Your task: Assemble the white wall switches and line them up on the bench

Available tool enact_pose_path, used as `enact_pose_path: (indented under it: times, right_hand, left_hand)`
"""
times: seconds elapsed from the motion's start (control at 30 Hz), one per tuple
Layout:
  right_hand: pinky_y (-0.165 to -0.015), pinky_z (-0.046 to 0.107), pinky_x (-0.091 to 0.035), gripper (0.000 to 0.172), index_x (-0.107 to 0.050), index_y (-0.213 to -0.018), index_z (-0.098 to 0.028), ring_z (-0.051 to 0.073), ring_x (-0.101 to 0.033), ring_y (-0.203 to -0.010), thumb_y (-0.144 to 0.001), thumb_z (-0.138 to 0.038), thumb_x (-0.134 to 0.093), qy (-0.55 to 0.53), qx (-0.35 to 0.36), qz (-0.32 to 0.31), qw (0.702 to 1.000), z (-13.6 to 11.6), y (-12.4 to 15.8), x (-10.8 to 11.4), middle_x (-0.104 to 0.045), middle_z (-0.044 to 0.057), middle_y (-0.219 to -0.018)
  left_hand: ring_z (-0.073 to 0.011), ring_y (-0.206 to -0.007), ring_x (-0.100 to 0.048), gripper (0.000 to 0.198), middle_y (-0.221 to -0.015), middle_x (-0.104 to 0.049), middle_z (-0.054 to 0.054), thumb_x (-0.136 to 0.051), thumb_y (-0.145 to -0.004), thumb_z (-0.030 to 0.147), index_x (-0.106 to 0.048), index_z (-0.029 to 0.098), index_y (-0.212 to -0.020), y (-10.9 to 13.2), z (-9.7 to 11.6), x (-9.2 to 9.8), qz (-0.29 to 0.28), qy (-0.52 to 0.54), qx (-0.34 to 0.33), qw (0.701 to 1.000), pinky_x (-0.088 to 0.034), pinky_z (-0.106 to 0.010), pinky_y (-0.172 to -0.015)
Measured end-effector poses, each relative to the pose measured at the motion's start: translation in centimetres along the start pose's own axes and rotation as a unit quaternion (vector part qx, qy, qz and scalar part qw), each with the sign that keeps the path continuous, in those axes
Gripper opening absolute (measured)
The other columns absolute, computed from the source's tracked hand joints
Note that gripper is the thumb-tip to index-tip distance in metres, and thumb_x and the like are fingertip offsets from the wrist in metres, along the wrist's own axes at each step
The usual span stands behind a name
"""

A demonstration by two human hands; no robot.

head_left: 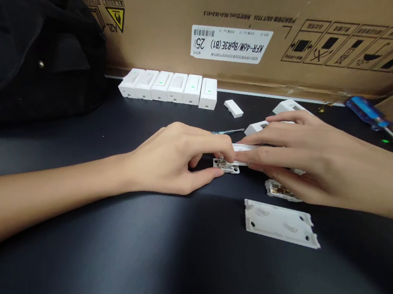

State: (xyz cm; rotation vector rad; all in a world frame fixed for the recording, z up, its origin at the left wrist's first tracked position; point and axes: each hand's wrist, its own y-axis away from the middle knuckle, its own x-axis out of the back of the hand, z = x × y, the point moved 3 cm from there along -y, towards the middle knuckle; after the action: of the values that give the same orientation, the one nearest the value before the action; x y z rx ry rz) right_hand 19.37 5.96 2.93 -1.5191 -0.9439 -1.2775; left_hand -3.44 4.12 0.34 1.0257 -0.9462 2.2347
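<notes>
My left hand (181, 157) pinches a small white switch module with metal contacts (227, 166) that rests on the dark table. My right hand (308, 156) reaches in from the right, its fingers closed on a thin white plastic piece (242, 148) directly above that module. The fingertips of both hands meet there. A second small white part with brass contacts (278, 189) lies under my right palm. A flat white back plate (281, 222) lies just in front of my right hand.
Several white switch modules (169, 87) stand in a row against a cardboard box (232, 10) at the back. A loose white cap (233, 108), white frames (287, 107), a thin tool (228, 131), a blue-handled screwdriver (368, 112) and a black bag (35, 46) lie around.
</notes>
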Motion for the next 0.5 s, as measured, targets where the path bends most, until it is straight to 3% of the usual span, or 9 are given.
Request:
enact_pose_path:
  times: [0.5]
  right_hand:
    - [-0.092,0.046,-0.042,0.039,-0.070,-0.128,-0.024,0.024,-0.063,-0.091,-0.099,-0.014,-0.047,0.049,0.004,-0.028,0.998,-0.29,-0.37,-0.02,-0.071,0.009,-0.105]
  left_hand:
    - [-0.0072,-0.055,-0.052,0.011,-0.067,-0.065,0.005,-0.074,-0.087,0.013,-0.079,0.017,-0.096,-0.34,-0.09,-0.07,0.010,0.050,0.012,0.999,-0.042,-0.021,-0.057]
